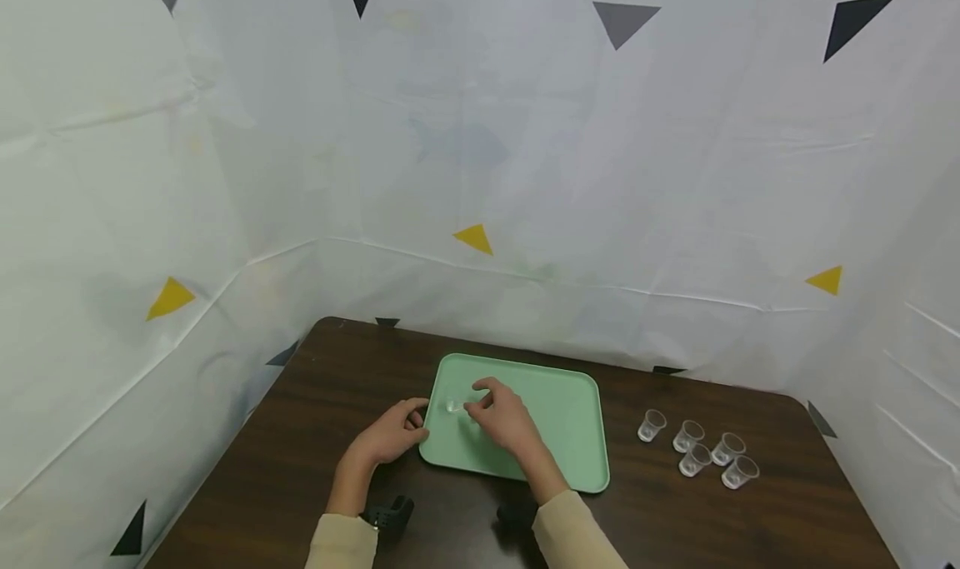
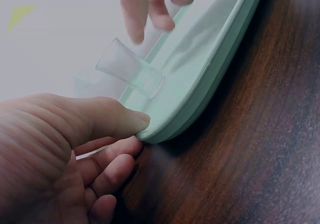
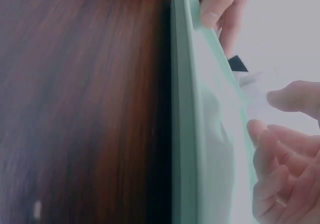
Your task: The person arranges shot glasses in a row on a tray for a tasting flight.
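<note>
A pale green tray (image 1: pixel 555 423) lies on the dark wooden table. Its left edge is in the grip of my left hand (image 1: pixel 393 431); in the left wrist view the thumb (image 2: pixel 132 121) rests on the rim and the curled fingers lie against the outside. One small clear plastic cup (image 2: pixel 132 76) stands upright inside the tray near that edge. Over the tray, just right of the cup, is my right hand (image 1: pixel 506 419). Its thumb and fingers are apart, with a gap between them and the cup, and they hold nothing. The right wrist view shows the cup only faintly.
Several more clear cups (image 1: pixel 693 459) stand grouped on the table (image 1: pixel 645 519) right of the tray. White sheeting (image 1: pixel 540 177) with yellow, grey and black triangles encloses the table at the back and sides. A dark strap (image 1: pixel 390 515) is on my left wrist.
</note>
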Demonstrator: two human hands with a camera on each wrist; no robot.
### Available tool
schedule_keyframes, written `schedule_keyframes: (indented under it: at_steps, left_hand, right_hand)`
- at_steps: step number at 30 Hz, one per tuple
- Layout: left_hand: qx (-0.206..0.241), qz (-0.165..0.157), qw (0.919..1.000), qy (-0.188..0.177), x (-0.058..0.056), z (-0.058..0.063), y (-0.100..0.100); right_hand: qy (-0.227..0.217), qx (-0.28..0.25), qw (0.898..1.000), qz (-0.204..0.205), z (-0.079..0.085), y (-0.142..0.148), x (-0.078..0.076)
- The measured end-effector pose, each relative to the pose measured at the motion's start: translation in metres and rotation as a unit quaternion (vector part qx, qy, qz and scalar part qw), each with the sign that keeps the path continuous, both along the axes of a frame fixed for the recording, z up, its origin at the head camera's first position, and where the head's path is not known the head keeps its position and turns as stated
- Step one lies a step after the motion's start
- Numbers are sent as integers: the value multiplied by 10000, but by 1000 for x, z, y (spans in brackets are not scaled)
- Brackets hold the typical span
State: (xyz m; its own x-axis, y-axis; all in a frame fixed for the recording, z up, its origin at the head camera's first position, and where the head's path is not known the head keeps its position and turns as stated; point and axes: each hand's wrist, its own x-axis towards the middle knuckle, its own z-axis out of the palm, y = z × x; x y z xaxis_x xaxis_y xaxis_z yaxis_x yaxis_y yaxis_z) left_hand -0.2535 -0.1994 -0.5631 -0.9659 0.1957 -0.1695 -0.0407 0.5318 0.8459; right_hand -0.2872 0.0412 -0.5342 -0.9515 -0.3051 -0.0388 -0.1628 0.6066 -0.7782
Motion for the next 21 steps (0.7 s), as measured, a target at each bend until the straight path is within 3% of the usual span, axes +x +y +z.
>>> schedule_keyframes:
  at_steps: [6, 14, 21]
  left_hand:
    - [-55, -3, 10000, 39, 0, -1, 2]
    - [-46, -1, 9999, 107, 0, -3, 1]
    - [-92, -70, 9998, 177, -2, -6, 2]
  right_hand:
    - [317, 41, 9993, -184, 6, 23, 9]
    - [629, 164, 9949, -770, 20, 52, 25]
    - [955, 609, 9856, -1252, 23, 77, 39]
